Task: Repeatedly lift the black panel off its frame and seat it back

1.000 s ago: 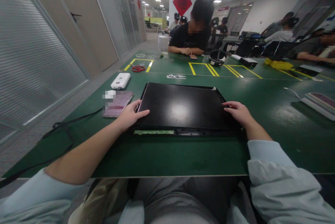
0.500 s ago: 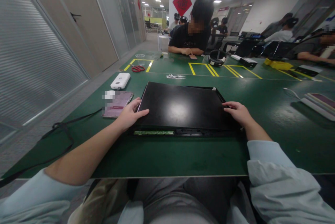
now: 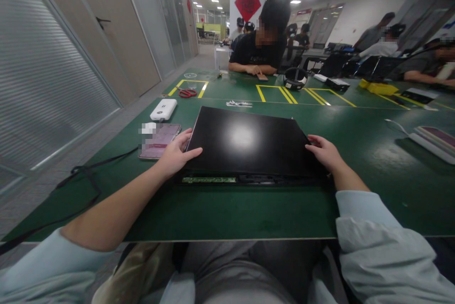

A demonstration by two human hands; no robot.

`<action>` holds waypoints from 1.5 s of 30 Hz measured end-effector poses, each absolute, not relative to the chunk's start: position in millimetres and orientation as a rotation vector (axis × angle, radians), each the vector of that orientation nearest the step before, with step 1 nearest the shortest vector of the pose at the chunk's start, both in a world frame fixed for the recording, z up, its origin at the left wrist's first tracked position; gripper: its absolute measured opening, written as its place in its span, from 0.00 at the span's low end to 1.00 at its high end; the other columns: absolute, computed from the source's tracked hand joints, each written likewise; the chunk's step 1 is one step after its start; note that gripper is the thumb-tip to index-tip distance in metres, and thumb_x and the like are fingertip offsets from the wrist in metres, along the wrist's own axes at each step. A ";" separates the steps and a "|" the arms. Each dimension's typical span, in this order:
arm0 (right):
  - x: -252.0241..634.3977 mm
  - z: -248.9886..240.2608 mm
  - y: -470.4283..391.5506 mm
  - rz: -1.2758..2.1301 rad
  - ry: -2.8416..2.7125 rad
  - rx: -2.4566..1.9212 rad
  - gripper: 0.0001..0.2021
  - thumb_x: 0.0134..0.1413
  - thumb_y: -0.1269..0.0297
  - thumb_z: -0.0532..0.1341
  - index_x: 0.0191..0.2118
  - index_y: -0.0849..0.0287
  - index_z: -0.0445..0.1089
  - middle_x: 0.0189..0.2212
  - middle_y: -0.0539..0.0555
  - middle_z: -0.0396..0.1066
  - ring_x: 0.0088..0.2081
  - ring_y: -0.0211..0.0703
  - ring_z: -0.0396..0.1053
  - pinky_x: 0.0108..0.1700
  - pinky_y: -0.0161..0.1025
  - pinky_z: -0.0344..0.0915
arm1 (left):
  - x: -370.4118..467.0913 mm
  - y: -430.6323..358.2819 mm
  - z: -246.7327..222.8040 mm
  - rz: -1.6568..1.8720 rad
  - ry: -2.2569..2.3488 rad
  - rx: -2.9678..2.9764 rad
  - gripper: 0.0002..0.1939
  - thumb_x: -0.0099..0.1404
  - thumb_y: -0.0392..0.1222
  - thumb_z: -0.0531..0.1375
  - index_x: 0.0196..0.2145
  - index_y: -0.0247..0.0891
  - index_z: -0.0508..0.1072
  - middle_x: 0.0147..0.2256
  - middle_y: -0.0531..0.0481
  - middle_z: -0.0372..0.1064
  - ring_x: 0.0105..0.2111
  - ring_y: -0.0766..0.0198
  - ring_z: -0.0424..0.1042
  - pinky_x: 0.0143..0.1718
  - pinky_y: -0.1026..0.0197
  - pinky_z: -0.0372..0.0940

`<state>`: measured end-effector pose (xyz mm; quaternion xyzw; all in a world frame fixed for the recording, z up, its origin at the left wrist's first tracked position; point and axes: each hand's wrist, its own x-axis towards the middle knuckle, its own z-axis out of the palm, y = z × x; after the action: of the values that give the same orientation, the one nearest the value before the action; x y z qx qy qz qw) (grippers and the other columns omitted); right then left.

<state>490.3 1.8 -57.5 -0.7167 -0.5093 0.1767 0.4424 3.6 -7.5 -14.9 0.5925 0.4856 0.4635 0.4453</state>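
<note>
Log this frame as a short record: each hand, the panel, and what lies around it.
Left hand: holding the black flat panel by its left edge, thumb on top
Right hand: at the panel's right edge, grip unclear
Panel position: over a black frame, contact unclear
Near edge: green circuit board strip exposed
Left side: phone, white power bank
Farther off: red-handled scissors

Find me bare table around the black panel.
Bare: between the green circuit strip and the near table edge; also between the right hand and the white device. Crowded: left of the black panel, with left hand, phone and power bank.
</note>
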 end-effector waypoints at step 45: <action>476.6 -27.6 -9.8 0.775 -0.940 -1.420 0.15 0.41 0.62 0.65 0.39 0.55 0.80 0.41 0.55 0.80 0.53 0.60 0.74 0.54 0.51 0.70 | 1.0 -6.6 -6.8 1.130 1.158 1.136 0.24 0.45 0.47 0.73 0.41 0.39 0.78 0.42 0.44 0.81 0.48 0.43 0.78 0.51 0.49 0.71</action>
<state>476.6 -9.8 -27.6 -0.6108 -0.4044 0.3335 0.5934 1.0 -6.6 -6.8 0.4800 0.4891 0.4775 0.5499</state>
